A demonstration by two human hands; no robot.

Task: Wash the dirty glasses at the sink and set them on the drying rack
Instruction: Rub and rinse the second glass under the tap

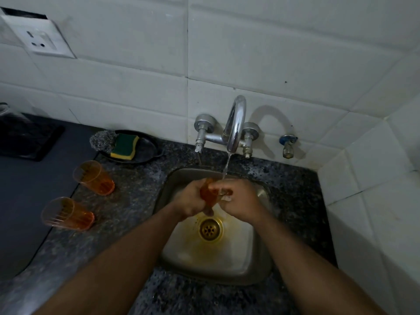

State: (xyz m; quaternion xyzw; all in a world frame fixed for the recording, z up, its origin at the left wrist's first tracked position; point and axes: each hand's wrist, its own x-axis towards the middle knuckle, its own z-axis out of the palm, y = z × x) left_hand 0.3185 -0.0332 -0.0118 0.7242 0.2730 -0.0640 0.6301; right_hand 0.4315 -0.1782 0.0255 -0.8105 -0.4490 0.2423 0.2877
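We hold the orange glass [208, 194] under the tap — left hand [189, 201] wrapped round it, right hand [238, 200] rubbing its rim (grip unclear) — wet, probably slippery, so grasp mid-wall.

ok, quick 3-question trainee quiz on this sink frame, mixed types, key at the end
1. True or false: the tap is running.
2. How many orange glasses stand on the counter? A) one B) two C) three
3. What lies on the black dish beside the green-and-yellow sponge?

Key: 1 true. 2 B; a third orange glass is in the grip of the left hand, the right hand on it too. 3 a steel scourer.
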